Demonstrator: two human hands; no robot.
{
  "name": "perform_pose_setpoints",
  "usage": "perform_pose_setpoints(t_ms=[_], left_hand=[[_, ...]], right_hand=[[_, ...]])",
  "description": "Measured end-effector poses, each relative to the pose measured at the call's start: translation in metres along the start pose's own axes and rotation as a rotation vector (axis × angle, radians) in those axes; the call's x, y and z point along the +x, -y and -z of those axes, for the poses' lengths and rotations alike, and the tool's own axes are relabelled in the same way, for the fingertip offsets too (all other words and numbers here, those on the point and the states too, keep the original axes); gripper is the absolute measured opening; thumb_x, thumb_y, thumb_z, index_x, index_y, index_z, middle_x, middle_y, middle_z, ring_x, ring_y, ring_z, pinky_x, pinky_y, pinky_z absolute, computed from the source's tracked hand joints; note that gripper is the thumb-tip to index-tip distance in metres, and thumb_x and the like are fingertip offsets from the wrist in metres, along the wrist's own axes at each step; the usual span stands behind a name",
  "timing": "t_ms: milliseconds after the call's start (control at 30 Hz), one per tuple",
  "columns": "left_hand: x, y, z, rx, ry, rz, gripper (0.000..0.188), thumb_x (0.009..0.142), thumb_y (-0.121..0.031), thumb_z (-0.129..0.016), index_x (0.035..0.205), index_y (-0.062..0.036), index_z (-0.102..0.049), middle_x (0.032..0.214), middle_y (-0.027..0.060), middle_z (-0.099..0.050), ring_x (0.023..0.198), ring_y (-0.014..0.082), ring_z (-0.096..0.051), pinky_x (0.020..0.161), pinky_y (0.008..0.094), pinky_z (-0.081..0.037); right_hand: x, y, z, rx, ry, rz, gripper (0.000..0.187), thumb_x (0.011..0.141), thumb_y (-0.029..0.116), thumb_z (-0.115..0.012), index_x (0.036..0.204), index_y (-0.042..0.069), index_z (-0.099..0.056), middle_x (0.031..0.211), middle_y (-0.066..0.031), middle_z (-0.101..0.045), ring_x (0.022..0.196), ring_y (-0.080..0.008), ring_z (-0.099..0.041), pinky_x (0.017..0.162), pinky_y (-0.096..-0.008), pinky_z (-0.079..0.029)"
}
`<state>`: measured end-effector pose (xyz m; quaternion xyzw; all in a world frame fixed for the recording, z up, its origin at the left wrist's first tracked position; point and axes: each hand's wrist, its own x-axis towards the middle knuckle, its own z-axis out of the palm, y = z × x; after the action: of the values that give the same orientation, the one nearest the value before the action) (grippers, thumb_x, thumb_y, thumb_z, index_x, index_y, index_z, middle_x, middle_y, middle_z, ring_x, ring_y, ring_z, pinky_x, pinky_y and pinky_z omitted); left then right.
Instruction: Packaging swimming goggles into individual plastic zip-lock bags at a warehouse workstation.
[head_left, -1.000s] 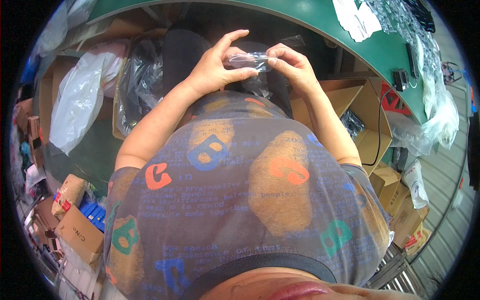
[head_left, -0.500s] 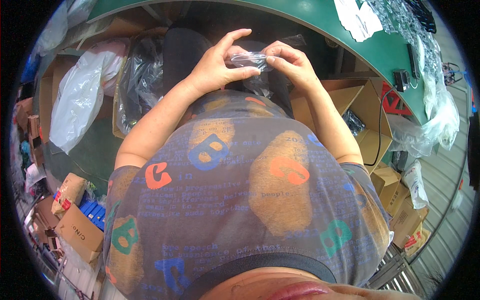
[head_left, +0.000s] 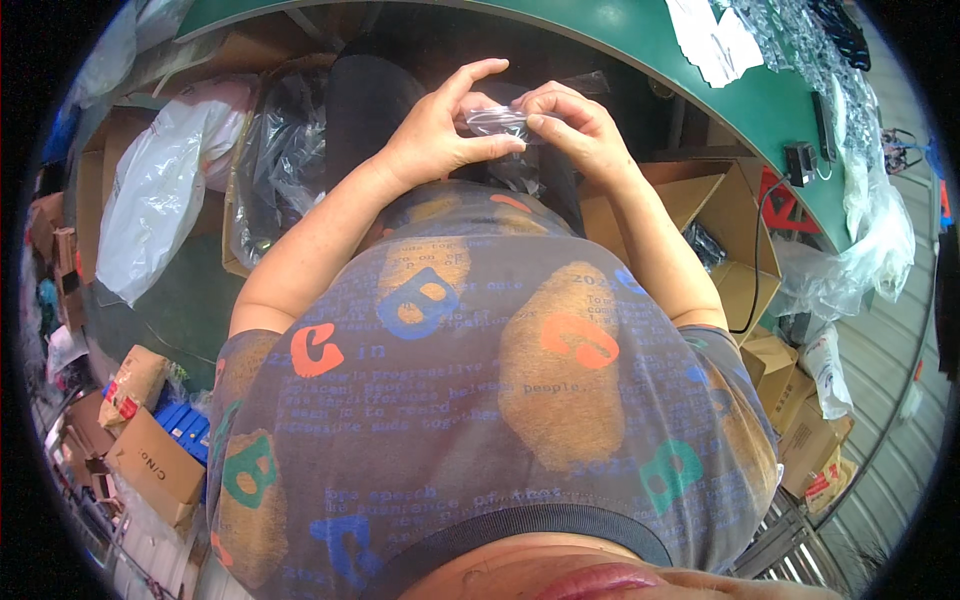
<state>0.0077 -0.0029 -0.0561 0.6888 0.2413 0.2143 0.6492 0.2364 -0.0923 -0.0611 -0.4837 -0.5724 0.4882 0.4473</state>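
A small piece of clear plastic film (head_left: 497, 122), rumpled and shiny, is held up between my two hands above my lap. My left hand (head_left: 432, 128) has its curled fingers and thumb around the film's left end, while the index finger points away from it. On the other end, my right hand (head_left: 578, 128) pinches the film between thumb and fingers. Whether anything lies inside the film is too small to tell. More clear plastic hangs just below the hands, partly hidden by them.
A green table (head_left: 610, 25) curves across the far side, with bubble wrap (head_left: 800, 70) and a black cable (head_left: 765, 210) at its right. Open cardboard boxes (head_left: 655, 205) flank my lap. At the left, a white plastic bag (head_left: 150, 200) hangs over a box beside a plastic-lined carton (head_left: 285, 160).
My right fingers have shifted slightly on the film and the film has bunched a little differently. Both hands stay in nearly the same place.
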Motion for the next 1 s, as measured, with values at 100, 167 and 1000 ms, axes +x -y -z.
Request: perform_pose_setpoints(t_ms=[100,167,1000], left_hand=[[-0.001,-0.007,-0.001,0.020,0.002,0.067,0.090,0.080,-0.020,-0.089,0.154,-0.0136,-0.038,0.105,0.0096,-0.073,0.100,0.0172,-0.070,0.093,0.0330,-0.055],[-0.001,-0.007,-0.001,0.013,0.001,0.050,0.090,0.080,-0.020,-0.089,0.154,-0.0137,-0.038,0.106,0.0097,-0.073,0.100,0.0175,-0.070,0.092,0.0328,-0.055],[-0.005,0.003,-0.005,-0.031,0.010,0.007,0.079,0.082,-0.021,-0.088,0.146,-0.0089,-0.043,0.115,0.0129,-0.073,0.106,0.0211,-0.071,0.097,0.0352,-0.055]], right_hand=[[0.000,0.009,0.002,-0.079,0.002,-0.028,0.016,0.097,0.019,-0.068,0.100,0.004,-0.071,0.106,-0.0034,-0.062,0.102,-0.0132,-0.060,0.091,-0.0305,-0.049],[0.002,0.015,0.002,-0.137,0.000,-0.043,0.016,0.098,0.019,-0.068,0.100,0.004,-0.070,0.104,-0.0028,-0.062,0.100,-0.0123,-0.059,0.089,-0.0297,-0.048],[0.015,0.048,0.002,-0.415,0.172,0.017,0.019,0.095,0.018,-0.071,0.105,0.002,-0.073,0.092,-0.0026,-0.062,0.092,-0.0130,-0.061,0.082,-0.0291,-0.049]])
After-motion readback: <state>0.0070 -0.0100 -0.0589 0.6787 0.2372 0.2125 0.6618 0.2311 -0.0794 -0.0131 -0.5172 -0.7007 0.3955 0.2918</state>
